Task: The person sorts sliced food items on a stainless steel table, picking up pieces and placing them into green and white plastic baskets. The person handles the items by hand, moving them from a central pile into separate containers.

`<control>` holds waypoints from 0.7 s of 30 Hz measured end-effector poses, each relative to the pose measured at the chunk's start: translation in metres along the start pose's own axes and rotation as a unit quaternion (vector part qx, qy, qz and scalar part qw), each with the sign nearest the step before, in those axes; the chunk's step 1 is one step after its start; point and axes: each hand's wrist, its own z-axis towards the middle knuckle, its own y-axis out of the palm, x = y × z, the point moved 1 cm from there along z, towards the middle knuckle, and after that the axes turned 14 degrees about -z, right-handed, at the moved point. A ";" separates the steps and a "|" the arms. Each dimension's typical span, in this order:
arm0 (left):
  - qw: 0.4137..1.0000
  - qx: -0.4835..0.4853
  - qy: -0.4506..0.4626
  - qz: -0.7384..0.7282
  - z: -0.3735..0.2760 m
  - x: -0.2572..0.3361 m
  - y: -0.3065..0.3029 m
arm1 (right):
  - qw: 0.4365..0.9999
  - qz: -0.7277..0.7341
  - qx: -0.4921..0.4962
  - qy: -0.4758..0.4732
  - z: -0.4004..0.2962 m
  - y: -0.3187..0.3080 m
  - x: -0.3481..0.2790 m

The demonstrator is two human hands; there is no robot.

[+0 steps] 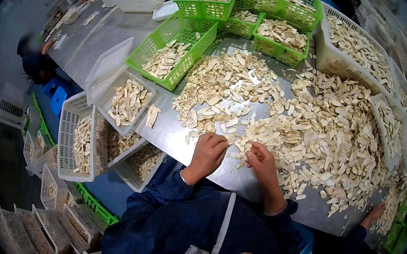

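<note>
Pale dried slices, perhaps root or mushroom, form a broad pile (326, 123) on the metal table (181, 149). At the pile's near edge is my left hand (209, 154), fingers bent, its fingertips by some slices; whether it grips one is hidden. To its right, my right hand (261, 163) pinches a small pale slice (248, 146) between thumb and finger. A looser heap of slices (208, 85) spreads beyond both hands. Left of my hands, a clear plastic tray (144, 114) holds larger slices, and one long slice (153, 116) lies on the metal beside it.
Green baskets (208, 38) with slices stand at the back, white crates (333, 61) at the right. More white crates (77, 111) with slices stand off the table's left edge. A co-worker's hand (376, 213) is at the far right; other people sit at the upper left.
</note>
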 end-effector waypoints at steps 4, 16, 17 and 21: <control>0.999 0.015 -0.023 0.022 0.004 -0.001 -0.004 | 1.000 -0.023 -0.012 -0.012 0.000 -0.011 0.010; 0.997 -0.060 0.021 -0.041 0.022 0.018 0.019 | 0.983 0.154 0.041 -0.095 -0.005 -0.026 -0.010; 0.996 -0.077 0.028 -0.036 0.022 0.017 0.021 | 0.991 0.115 0.034 -0.062 -0.006 -0.030 -0.006; 0.996 -0.086 0.002 -0.014 0.018 0.013 0.014 | 0.951 -0.243 0.123 -0.147 -0.001 -0.030 0.001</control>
